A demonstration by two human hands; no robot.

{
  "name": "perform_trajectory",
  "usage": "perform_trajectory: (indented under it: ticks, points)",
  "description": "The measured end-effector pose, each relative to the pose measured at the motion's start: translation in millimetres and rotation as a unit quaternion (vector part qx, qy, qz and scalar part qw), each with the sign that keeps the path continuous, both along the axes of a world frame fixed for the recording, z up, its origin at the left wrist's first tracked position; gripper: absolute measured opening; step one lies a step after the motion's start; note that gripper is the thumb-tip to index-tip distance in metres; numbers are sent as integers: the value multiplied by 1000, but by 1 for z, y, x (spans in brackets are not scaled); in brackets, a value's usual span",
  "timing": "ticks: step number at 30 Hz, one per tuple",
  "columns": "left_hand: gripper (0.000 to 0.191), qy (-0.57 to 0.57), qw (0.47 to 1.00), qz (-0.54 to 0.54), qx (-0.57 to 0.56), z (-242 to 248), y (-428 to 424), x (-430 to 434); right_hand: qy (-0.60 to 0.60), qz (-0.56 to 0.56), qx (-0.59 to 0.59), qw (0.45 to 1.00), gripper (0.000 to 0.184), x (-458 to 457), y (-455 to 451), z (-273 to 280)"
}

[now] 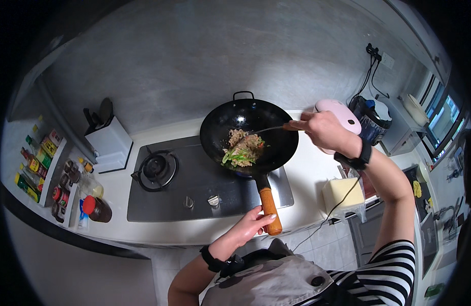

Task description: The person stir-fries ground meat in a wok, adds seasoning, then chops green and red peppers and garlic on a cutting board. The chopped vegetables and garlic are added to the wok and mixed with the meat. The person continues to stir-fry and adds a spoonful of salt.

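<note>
A black wok [241,111] sits over the right burner of the gas stove. My left hand [254,223] grips the end of its wooden handle [271,208]. My right hand [315,128] holds a spatula by its wooden grip [290,126]; the metal shaft [269,129] reaches down into the wok. Its blade is partly hidden against the food. Ground meat [254,142] and green pepper strips [241,156] are heaped in the middle of the wok, with small red bits among them.
The left burner [157,167] bears no pan. A white knife block [110,141] and a red-lidded jar [99,208] stand left, near racks of sauce bottles [34,164]. On the right are a pink appliance [336,113], a dark rice cooker [373,118] and a pale yellow block-shaped bin [342,195].
</note>
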State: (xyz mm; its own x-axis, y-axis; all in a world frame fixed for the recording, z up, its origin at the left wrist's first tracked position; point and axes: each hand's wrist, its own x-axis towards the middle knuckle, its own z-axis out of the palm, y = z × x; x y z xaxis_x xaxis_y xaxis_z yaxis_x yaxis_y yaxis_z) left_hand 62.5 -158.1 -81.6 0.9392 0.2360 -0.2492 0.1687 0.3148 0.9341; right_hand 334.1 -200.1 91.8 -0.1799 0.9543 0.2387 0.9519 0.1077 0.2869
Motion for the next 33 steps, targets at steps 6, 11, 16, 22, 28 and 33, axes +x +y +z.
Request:
perform_trajectory:
  ticks: [6, 11, 16, 22, 28, 33]
  points:
    - [51, 22, 1000, -5, 3, -1, -1, 1, -20, -68, -10, 997, 40, -33, 6, -22]
    - [50, 3, 1000, 4, 5, -1, -1, 1, -29, -30, 63, 997, 37, -11, 16, -14]
    - [48, 17, 1000, 0, 4, -3, -2, 4, -68, -37, 28, 997, 37, -46, 27, -33]
    - [40, 14, 1000, 4, 5, 1, -2, 3, 31, -173, -31, 984, 18, 11, 45, -3]
    - [40, 16, 1000, 6, 2, 1, -2, 3, 128, -312, -130, 932, 25, 71, 51, 45]
    - [40, 26, 1000, 3, 4, 0, -1, 4, 250, -309, -175, 901, 33, 54, 63, 9]
